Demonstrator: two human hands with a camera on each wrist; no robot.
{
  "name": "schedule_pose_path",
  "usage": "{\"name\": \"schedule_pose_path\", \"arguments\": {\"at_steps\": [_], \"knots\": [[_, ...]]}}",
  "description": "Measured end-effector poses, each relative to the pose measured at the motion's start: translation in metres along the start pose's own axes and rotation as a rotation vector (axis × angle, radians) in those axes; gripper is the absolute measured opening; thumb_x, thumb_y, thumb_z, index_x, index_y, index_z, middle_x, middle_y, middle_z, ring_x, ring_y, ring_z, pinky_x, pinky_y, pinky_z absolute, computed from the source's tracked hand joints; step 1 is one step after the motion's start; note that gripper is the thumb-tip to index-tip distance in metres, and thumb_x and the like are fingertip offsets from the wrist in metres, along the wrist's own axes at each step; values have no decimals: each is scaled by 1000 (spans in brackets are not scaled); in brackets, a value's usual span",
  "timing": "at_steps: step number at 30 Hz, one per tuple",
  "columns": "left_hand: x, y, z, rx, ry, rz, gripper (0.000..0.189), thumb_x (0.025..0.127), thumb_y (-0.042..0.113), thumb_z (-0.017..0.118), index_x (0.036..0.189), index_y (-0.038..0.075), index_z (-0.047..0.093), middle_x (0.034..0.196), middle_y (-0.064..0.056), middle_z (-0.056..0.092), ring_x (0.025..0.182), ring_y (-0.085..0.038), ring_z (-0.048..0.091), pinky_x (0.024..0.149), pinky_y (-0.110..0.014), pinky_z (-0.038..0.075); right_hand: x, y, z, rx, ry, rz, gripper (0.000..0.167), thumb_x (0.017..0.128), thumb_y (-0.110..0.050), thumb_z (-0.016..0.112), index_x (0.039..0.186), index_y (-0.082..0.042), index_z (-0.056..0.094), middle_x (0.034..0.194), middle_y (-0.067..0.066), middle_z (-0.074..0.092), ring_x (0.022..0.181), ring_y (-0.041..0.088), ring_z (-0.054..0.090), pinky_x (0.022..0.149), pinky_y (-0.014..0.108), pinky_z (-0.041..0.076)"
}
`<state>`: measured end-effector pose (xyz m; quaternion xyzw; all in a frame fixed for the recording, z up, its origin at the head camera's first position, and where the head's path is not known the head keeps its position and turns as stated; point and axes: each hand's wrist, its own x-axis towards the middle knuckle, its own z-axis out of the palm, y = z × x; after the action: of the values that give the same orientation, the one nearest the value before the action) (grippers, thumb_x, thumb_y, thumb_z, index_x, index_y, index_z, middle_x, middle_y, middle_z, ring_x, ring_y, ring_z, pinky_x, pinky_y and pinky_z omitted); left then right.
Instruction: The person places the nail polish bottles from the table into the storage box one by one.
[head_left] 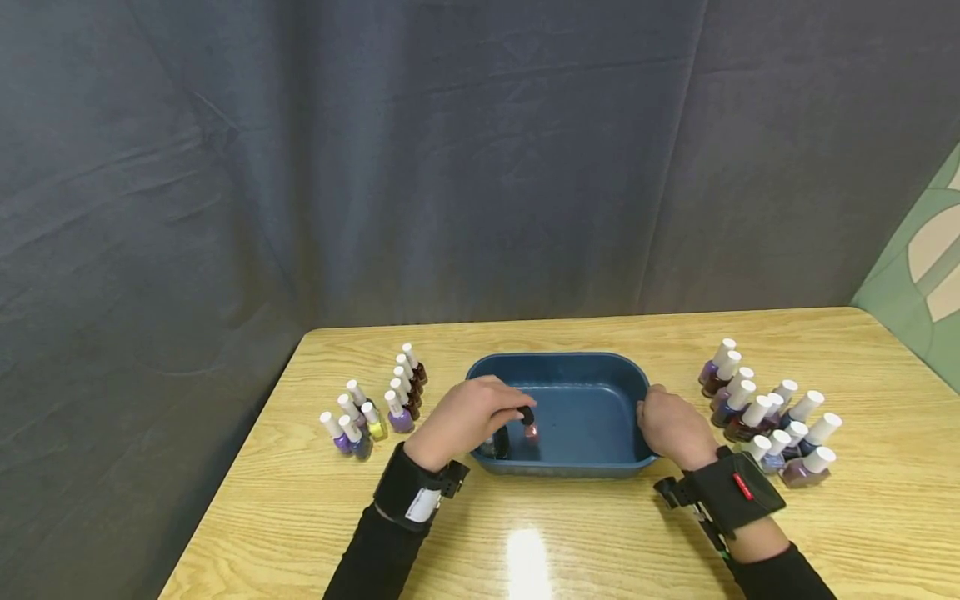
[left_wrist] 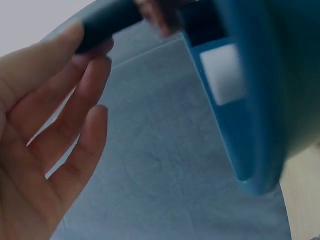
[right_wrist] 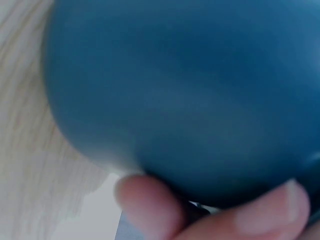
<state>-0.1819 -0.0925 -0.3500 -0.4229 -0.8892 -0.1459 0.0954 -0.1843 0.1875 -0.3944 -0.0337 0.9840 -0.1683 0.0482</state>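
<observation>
My left hand pinches the black cap of a nail polish bottle with a pinkish body, held over the left part of a blue plastic basin. In the left wrist view the black cap sits between thumb and fingertips, the other fingers spread apart. A dark object lies inside the basin's left end, partly hidden by the hand. My right hand grips the basin's right rim; its thumb and a finger show at the edge in the right wrist view.
Several white-capped nail polish bottles stand in groups left of the basin. A denser cluster of white-capped bottles stands to the right, close to my right wrist. A grey curtain hangs behind the wooden table.
</observation>
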Motion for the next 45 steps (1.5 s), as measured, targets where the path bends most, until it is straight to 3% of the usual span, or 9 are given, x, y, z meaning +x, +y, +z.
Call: {"name": "schedule_pose_path", "arguments": {"at_steps": [4,12,29,45], "knots": [[1,-2,3,23,-52,39,25,89,15,59,112,16,66,103,4,68,93,-10,59,83,-18,43,0,0,0,0,-2,4,28,94,-9,37,94,18,46,67,18,53,57,23,51,51,35,40],[0,-3,5,59,-72,49,22,86,14,62,108,17,68,100,5,69,91,-10,59,83,-18,43,-2,0,0,-8,33,-30,26,93,-8,39,90,17,46,64,20,53,55,25,53,50,37,40],[-2,-3,4,-19,-219,-45,26,88,11,59,113,14,65,108,1,66,99,-14,57,86,-18,42,-1,-1,-2,-9,7,-20,28,94,-8,37,93,19,45,66,20,53,56,25,53,52,36,40],[-2,-1,8,22,-244,-36,21,86,11,62,105,15,70,100,1,69,91,-14,60,82,-20,45,-1,-1,-2,-14,10,-17,28,94,-9,38,92,18,46,67,18,53,57,23,51,51,35,40]]}}
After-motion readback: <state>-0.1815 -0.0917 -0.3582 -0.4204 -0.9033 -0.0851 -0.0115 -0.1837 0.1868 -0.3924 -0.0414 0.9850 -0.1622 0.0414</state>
